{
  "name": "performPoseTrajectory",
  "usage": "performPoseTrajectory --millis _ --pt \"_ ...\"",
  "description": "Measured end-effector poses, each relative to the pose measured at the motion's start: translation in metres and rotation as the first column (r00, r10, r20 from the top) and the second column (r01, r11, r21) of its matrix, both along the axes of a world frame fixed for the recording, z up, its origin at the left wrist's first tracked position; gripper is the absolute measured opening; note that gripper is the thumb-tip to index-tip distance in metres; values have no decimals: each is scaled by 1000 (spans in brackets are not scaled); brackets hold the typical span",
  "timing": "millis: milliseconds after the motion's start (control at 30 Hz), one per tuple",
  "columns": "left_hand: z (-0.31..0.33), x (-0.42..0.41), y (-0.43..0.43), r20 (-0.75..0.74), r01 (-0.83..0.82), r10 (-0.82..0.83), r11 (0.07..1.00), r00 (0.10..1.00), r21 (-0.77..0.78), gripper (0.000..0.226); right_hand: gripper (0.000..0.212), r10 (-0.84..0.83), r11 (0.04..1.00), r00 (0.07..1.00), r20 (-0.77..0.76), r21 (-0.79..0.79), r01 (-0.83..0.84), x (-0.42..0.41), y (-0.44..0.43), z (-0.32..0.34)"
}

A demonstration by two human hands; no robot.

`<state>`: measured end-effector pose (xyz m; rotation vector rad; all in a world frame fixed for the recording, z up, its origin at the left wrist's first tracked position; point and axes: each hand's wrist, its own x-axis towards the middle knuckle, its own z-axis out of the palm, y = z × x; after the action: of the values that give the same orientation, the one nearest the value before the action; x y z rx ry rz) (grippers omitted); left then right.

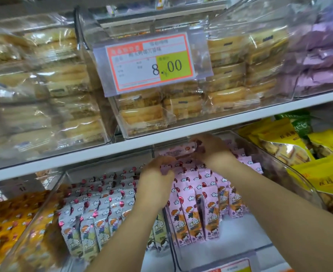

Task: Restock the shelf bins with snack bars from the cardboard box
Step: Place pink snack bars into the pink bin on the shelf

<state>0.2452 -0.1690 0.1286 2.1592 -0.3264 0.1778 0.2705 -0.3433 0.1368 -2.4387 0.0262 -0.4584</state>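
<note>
Placement step: just beneath the shelf board (122,152), left hand (157,177) and right hand (210,148) each curl round pink snack bars (181,152); seating them upright in rows probably follows.

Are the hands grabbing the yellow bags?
No, the left hand and right hand are both on the pink snack bars; the yellow bags sit untouched off to the right.

We see our left forearm (122,234) and right forearm (279,205) uncovered all the way down to the picture's edge, and our left hand (155,180) and right hand (210,149) likewise bare, their outlines softened by blur.
</note>
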Motion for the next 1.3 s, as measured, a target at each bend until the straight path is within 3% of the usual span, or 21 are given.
performPoseTrajectory --millis 100,167,233,300,400,567,667,733,900,1033,1300 --pt "3 -2 2 93 -48 43 997 995 54 43 35 33 988 991 126 146 -52 -29 -8 1" --pt "6 -5 4 187 -74 44 985 981 157 59 38 54 975 991 121 206 -78 -53 -16 3" --pt "9 -9 2 182 -50 0 961 983 271 56 36 91 951 992 92 287 -114 -75 -22 8" --pt "15 -18 -4 93 26 -64 932 994 361 39 38 143 903 986 91 395 -168 -93 -25 16" --pt "21 -34 -12 127 124 -186 915 974 385 48 33 207 854 973 105 465 -232 -116 -27 26" --pt "26 -47 -23 137 237 -289 923 948 304 42 15 88 924 975 205 348 -156 -137 -31 30" --pt "24 -49 -22 103 244 -302 894 948 375 54 39 10 967 982 190 247 -58 -141 -41 32" --pt "22 -49 -21 72 234 -309 834 948 500 54 49 -8 985 990 138 174 -16 -141 -48 35" --pt "13 -43 -26 95 167 -364 625 927 762 50 42 83 991 990 -113 -96 -94 -131 -48 18" --pt "9 -37 -31 103 128 -346 585 933 801 52 38 177 971 957 -229 -121 -208 -114 -30 -9" --pt "7 -36 -30 130 83 -307 595 943 799 29 39 189 971 965 -180 -111 -211 -100 -21 -25"
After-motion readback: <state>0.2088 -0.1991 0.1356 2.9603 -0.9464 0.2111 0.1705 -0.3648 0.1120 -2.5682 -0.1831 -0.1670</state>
